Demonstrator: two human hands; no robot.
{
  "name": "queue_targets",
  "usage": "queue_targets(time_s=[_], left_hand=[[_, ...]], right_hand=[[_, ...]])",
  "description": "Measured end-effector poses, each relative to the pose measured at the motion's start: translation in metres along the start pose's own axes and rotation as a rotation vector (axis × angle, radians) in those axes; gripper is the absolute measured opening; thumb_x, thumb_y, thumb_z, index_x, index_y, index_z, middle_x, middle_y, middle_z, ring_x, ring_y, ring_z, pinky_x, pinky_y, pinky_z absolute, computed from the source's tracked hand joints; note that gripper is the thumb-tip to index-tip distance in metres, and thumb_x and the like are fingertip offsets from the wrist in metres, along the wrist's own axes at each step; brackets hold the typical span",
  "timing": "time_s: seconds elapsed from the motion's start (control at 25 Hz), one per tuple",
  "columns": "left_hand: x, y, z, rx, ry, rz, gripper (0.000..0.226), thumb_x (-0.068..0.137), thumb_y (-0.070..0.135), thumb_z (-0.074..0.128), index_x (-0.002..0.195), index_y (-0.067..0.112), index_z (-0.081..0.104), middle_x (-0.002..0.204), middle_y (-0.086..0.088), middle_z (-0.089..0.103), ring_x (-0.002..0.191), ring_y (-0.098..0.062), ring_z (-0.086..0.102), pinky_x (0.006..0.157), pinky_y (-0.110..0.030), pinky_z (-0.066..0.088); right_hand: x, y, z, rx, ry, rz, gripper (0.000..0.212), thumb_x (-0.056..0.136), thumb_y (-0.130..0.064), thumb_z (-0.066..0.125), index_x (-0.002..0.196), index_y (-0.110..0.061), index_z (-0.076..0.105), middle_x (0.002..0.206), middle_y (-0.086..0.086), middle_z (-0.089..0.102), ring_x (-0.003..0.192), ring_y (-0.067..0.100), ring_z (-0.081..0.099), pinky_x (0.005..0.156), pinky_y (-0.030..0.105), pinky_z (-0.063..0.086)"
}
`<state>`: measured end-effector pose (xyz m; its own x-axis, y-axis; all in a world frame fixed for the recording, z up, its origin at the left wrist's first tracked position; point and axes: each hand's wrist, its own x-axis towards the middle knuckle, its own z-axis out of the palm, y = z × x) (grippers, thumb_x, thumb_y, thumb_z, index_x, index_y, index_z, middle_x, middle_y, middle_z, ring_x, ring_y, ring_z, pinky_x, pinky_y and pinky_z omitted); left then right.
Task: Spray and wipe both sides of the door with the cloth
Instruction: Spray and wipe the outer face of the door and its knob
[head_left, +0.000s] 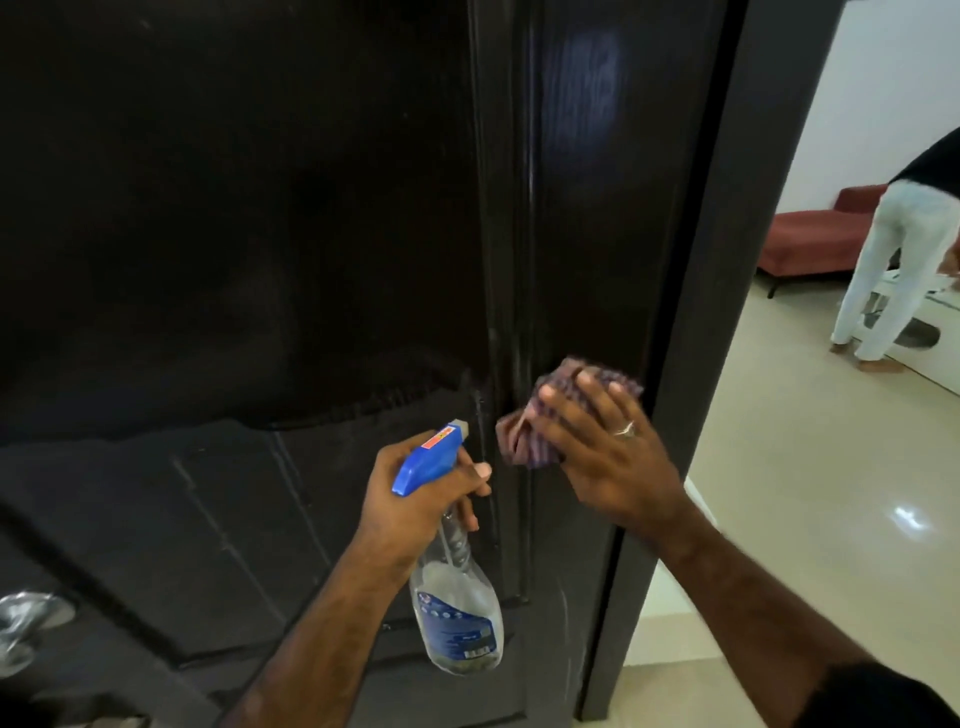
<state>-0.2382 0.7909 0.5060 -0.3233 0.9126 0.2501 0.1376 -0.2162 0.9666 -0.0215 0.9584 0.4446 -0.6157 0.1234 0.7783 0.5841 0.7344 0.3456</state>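
Door (260, 260): dark brown, panelled, glossy; it fills most of our view, with its free edge to the right and a pale wet sheen on the upper stile.

Cloth (566, 415): purple, patterned, bunched; it lies against the door's right stile at mid height, under our right hand (608, 457). The fingers are spread and fairly straight, pressing the cloth flat to the wood; a ring (625, 429) sits on one finger.

Spray bottle (452, 587): clear body with a blue label and a blue trigger head, nozzle pointed at the door just left of the cloth. Our left hand (421, 499) grips its neck, fingers curled round it, one fingertip at the trigger.

Door handle (26, 623): metal, at lower left, blurred.

Beyond the door edge: a cream tiled floor (805, 467), a red sofa (821, 239) and a second person (893, 260) in pale trousers, bent over.
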Motion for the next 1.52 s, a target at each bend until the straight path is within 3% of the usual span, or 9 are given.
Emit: queue_targets(time_s=[0.12, 0.2, 0.4, 0.48, 0.68, 0.88, 1.12, 1.36, 1.52], left_hand=[[-0.003, -0.005, -0.001, 0.015, 0.024, -0.026, 0.020, 0.089, 0.001, 0.078, 0.074, -0.001, 0.066, 0.076, -0.024, 0.070, 0.054, -0.040, 0.061, 0.055, -0.042, 0.058], [-0.006, -0.007, 0.000, 0.003, 0.054, -0.031, 0.020, 0.085, 0.007, 0.081, 0.074, 0.000, 0.066, 0.075, -0.024, 0.069, 0.054, -0.040, 0.061, 0.057, -0.046, 0.058], [-0.013, -0.008, 0.000, -0.039, 0.059, -0.037, 0.023, 0.080, 0.015, 0.080, 0.075, -0.002, 0.066, 0.074, -0.023, 0.069, 0.054, -0.040, 0.061, 0.060, -0.053, 0.058], [-0.015, -0.007, -0.002, -0.052, 0.058, -0.040, 0.026, 0.079, 0.015, 0.080, 0.076, -0.005, 0.064, 0.073, -0.022, 0.069, 0.053, -0.039, 0.060, 0.059, -0.052, 0.057], [-0.019, -0.009, -0.004, -0.024, 0.087, -0.030, 0.027, 0.080, 0.019, 0.080, 0.076, -0.003, 0.065, 0.076, -0.022, 0.071, 0.054, -0.040, 0.062, 0.060, -0.051, 0.059], [-0.026, -0.011, -0.009, -0.040, 0.075, -0.042, 0.026, 0.082, 0.020, 0.083, 0.076, 0.001, 0.067, 0.077, -0.023, 0.071, 0.056, -0.041, 0.062, 0.062, -0.047, 0.060], [-0.025, -0.010, -0.009, 0.023, 0.082, -0.067, 0.023, 0.084, 0.015, 0.084, 0.078, 0.001, 0.067, 0.078, -0.022, 0.072, 0.057, -0.039, 0.064, 0.062, -0.046, 0.061], [-0.023, -0.010, -0.006, 0.012, 0.072, -0.069, 0.016, 0.090, 0.008, 0.077, 0.076, 0.003, 0.069, 0.078, -0.022, 0.072, 0.056, -0.038, 0.063, 0.062, -0.045, 0.060], [-0.026, -0.014, -0.008, 0.015, 0.078, -0.068, 0.019, 0.089, 0.010, 0.079, 0.077, 0.001, 0.068, 0.079, -0.023, 0.072, 0.056, -0.038, 0.063, 0.060, -0.042, 0.060]], right_hand=[[0.067, -0.001, -0.010, 0.117, 0.233, 0.450, 0.067, 0.104, -0.029, 0.069, 0.163, -0.011, 0.043, 0.173, 0.017, 0.026, 0.161, 0.050, 0.019, 0.128, 0.068, 0.018], [0.095, -0.018, -0.012, 0.200, 0.307, 0.566, 0.063, 0.106, -0.032, 0.065, 0.161, -0.007, 0.046, 0.173, 0.019, 0.023, 0.160, 0.054, 0.016, 0.128, 0.069, 0.015], [-0.004, -0.004, 0.008, 0.004, -0.098, -0.187, 0.077, 0.095, -0.025, 0.072, 0.166, -0.024, 0.040, 0.176, 0.005, 0.028, 0.165, 0.038, 0.017, 0.132, 0.059, 0.013], [0.004, 0.032, -0.004, -0.060, -0.126, -0.375, 0.076, 0.095, -0.023, 0.067, 0.166, -0.028, 0.040, 0.176, 0.002, 0.028, 0.165, 0.033, 0.018, 0.133, 0.054, 0.012], [0.064, 0.000, -0.011, 0.148, 0.163, 0.308, 0.065, 0.105, -0.033, 0.064, 0.164, -0.018, 0.042, 0.176, 0.012, 0.023, 0.165, 0.041, 0.009, 0.132, 0.061, 0.009], [-0.042, 0.015, 0.016, -0.008, -0.120, -0.227, 0.082, 0.092, -0.022, 0.077, 0.166, -0.028, 0.041, 0.175, 0.001, 0.033, 0.164, 0.034, 0.022, 0.131, 0.055, 0.021], [-0.005, -0.031, 0.019, 0.187, 0.109, 0.389, 0.066, 0.104, -0.032, 0.068, 0.164, -0.017, 0.042, 0.175, 0.014, 0.026, 0.163, 0.046, 0.014, 0.130, 0.065, 0.013], [-0.043, -0.025, 0.018, 0.073, -0.122, 0.007, 0.078, 0.097, -0.027, 0.074, 0.166, -0.027, 0.039, 0.177, 0.001, 0.028, 0.165, 0.035, 0.018, 0.131, 0.059, 0.018], [0.071, -0.004, -0.024, 0.037, 0.073, 0.036, 0.058, 0.108, -0.028, 0.050, 0.165, -0.019, 0.041, 0.176, 0.004, 0.029, 0.165, 0.036, 0.016, 0.131, 0.061, 0.017]])
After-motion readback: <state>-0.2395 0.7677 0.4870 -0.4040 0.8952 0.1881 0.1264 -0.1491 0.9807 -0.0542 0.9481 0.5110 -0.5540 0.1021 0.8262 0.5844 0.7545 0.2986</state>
